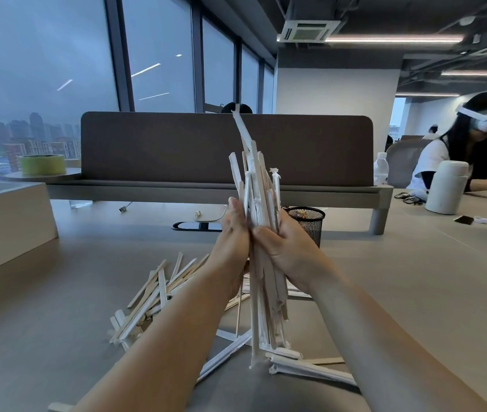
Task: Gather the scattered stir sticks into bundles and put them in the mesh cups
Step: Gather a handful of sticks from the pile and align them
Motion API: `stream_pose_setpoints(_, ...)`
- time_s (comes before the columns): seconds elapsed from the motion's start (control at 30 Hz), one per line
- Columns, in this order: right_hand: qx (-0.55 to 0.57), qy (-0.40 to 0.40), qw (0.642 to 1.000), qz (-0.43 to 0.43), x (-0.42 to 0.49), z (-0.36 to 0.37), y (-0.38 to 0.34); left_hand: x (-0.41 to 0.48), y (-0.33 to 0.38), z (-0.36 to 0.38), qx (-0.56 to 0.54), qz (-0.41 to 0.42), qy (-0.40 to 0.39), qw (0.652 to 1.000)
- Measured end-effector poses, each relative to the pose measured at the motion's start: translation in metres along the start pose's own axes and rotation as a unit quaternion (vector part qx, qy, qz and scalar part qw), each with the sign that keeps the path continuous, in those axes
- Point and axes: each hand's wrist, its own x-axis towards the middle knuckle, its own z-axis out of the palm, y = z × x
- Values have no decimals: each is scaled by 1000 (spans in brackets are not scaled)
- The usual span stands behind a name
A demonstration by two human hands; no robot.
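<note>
Hands [233, 233] [285, 246] hold upright stick bundle [258, 179]

A bundle of stir sticks [258, 185] stands upright between the left hand [235, 230] and right hand [284, 248]. On the surface [87, 263] beneath and to the left lie scattered sticks [153, 295]. The mesh cup [310, 221] sits just behind the right hand, before the divider [162, 147].

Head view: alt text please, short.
Two hands hold an upright bundle of stir sticks: the right hand grips it, the left hand presses flat against it. Below, loose sticks lie scattered on the table; a black mesh cup stands just behind.
</note>
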Motion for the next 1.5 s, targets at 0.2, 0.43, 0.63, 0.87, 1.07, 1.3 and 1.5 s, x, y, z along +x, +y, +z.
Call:
stream_pose_setpoints(0.2, 21, 6, 1000, -9, -1, 0, -1, 2, -2, 0, -28, -17, -17, 999)
stream_pose_setpoints(0.43, 24, 32, 998, -52, 2, 0, 0, 0, 0, -1, -49, 20, -66, 996)
stream_pose_setpoints(0.63, 40, 53, 994, -86, -1, 2, 5, -1, -5, -1, -86, 68, -76, 991)
stream_pose_setpoints(0.87, 78, 90, 991, -58, -1, 6, 14, -9, -4, 1, -60, 60, -89, 992)
stream_pose_setpoints(1.07, 77, 86, 992, -52, -3, 7, 14, -21, 13, 5, 8, 161, -88, 983)
stream_pose_setpoints(1.3, 70, 59, 994, -63, -6, 18, 5, -21, 37, 10, 65, 220, 15, 973)
stream_pose_setpoints(1.5, 56, 57, 993, -83, -6, 22, 4, -20, 40, 11, 54, 252, 32, 966)
